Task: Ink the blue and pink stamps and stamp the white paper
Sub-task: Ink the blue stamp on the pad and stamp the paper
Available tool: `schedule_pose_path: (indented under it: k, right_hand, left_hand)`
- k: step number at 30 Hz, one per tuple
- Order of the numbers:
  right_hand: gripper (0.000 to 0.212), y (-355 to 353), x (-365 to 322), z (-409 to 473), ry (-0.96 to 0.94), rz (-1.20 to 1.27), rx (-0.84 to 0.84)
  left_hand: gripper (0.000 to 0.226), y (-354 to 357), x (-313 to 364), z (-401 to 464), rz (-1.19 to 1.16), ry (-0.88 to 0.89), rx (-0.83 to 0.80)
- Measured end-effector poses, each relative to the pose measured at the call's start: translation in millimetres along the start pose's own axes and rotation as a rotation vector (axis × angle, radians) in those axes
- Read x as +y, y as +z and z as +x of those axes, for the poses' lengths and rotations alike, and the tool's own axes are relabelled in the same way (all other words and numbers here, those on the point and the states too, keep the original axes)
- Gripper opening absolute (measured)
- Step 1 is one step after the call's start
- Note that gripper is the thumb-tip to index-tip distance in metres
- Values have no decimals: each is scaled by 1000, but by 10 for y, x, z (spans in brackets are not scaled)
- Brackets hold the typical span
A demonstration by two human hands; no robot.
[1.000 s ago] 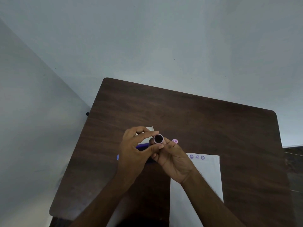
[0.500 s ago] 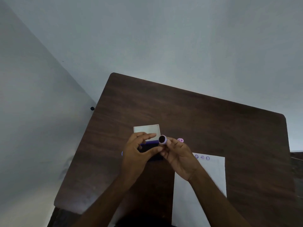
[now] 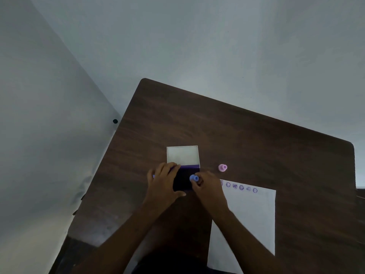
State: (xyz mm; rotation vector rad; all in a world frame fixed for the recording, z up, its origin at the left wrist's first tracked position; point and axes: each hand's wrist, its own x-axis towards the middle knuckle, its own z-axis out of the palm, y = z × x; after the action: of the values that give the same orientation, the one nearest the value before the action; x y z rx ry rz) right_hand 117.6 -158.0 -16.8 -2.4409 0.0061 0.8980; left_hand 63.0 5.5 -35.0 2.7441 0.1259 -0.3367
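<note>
The white paper [image 3: 250, 218] lies on the brown table [image 3: 256, 139] and already has a row of little round purple prints along its far edge, so some stamping looks done, but most of the sheet is bare and I think there is more to do. The right hand [image 3: 209, 189] pinches the blue stamp [image 3: 194, 178] and holds it down on the dark ink pad [image 3: 182, 179], while the left hand [image 3: 163, 181] has its fingers wrapped around the pad's side to keep it from sliding. The ink pad box is open with its white lid [image 3: 182, 155] flipped back, only dark ink shows inside, and the pink stamp [image 3: 222, 167] stands alone on the table just past the paper, with no one touching it.
</note>
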Motion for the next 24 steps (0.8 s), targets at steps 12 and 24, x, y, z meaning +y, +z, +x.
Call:
schedule_pose_path:
  k: [12, 24]
  right_hand:
    - [30, 62, -70, 115, 33, -199, -97]
    - [34, 121, -70, 159, 90, -144, -65]
  left_hand:
    - [93, -20, 26, 65, 17, 37, -4]
    - [93, 42, 27, 83, 25, 48, -4]
